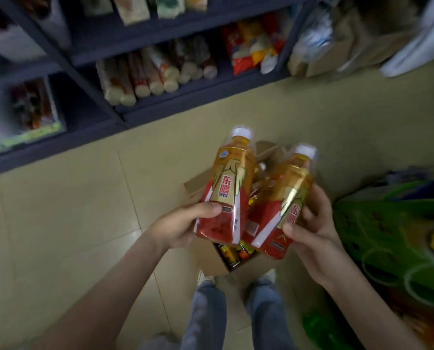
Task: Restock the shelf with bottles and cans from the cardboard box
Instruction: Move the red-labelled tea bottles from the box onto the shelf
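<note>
left hand (pixel 178 229) grips bottle (pixel 227 188) | right hand (pixel 314 231) grips second bottle (pixel 284 205) | both over box (pixel 205 183)

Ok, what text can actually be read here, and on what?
"东鹏", smaller "特饮" beneath: gold-and-red label of the yellow plastic drink bottle in the left hand.
"东", next character only partly visible: matching yellow bottle in the right hand.
Small print on both labels, shelf packets: too blurred to read.
</note>
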